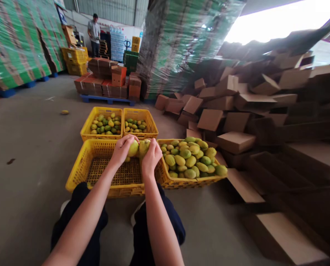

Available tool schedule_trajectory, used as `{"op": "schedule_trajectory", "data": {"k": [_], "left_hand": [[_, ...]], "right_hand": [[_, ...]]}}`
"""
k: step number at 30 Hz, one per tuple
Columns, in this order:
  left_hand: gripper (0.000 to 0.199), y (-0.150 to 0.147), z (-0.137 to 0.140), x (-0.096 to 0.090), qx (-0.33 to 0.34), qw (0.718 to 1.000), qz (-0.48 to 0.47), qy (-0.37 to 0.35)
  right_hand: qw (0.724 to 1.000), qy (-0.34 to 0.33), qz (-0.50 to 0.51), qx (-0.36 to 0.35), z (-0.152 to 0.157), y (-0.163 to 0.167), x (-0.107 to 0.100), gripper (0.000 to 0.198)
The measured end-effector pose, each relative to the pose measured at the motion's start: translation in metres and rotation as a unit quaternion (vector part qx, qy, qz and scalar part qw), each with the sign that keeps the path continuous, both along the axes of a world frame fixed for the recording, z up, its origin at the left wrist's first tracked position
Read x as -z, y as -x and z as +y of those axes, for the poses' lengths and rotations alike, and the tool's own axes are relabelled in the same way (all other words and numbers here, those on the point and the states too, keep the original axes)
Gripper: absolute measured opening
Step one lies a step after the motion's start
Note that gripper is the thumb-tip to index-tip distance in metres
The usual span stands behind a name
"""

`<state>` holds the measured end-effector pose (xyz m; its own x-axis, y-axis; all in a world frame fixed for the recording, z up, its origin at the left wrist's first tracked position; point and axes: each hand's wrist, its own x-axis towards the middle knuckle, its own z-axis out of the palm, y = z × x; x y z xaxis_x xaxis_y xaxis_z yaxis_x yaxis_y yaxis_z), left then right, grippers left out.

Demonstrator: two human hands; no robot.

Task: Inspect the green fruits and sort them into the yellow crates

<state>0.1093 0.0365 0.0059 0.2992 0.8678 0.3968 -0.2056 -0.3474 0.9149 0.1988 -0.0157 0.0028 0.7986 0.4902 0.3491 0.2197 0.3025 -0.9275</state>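
My left hand [125, 147] is closed around a yellow-green mango [133, 148]. Beside it, my right hand [151, 157] grips another pale green mango [144, 147]. The two fruits are side by side, close together, above the right part of a yellow plastic crate [83, 162] that is mostly bare inside. Just below the hands, part of one more mango [127, 159] shows. To the right stands a second yellow crate [178, 182], heaped with mangoes [191, 160] in green and yellow.
Two yellow crates [89, 123] with mangoes stand behind. A loose mango [64, 112] lies on the floor at left. Cardboard boxes [235, 142] pile up on the right. Flattened cartons on a blue pallet [106, 99] and a person [94, 35] are farther back.
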Motion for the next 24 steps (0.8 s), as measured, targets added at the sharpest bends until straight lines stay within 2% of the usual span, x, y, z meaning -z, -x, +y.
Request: {"op": "schedule_trajectory", "data": {"k": [5, 12, 16, 19, 24], "left_hand": [[0.032, -0.031, -0.004, 0.011, 0.035, 0.999, -0.012, 0.039], [0.029, -0.047, -0.003, 0.02, 0.093, 0.987, -0.033, 0.129], [0.028, -0.044, 0.0, 0.017, 0.068, 0.984, -0.074, 0.148], [0.029, -0.038, 0.006, 0.016, 0.046, 0.975, -0.107, 0.19], [0.026, -0.019, 0.014, 0.017, 0.006, 0.973, -0.094, 0.213]], "right_hand": [[0.996, 0.075, -0.025, 0.052, -0.015, -0.026, -0.003, 0.047], [0.971, 0.18, -0.155, 0.011, -0.036, -0.042, -0.009, 0.046], [0.968, 0.196, -0.16, -0.007, -0.035, -0.032, -0.01, 0.049], [0.962, 0.199, -0.186, -0.03, -0.031, -0.016, -0.012, 0.048], [0.949, 0.207, -0.231, -0.05, -0.026, 0.005, -0.011, 0.045]]}}
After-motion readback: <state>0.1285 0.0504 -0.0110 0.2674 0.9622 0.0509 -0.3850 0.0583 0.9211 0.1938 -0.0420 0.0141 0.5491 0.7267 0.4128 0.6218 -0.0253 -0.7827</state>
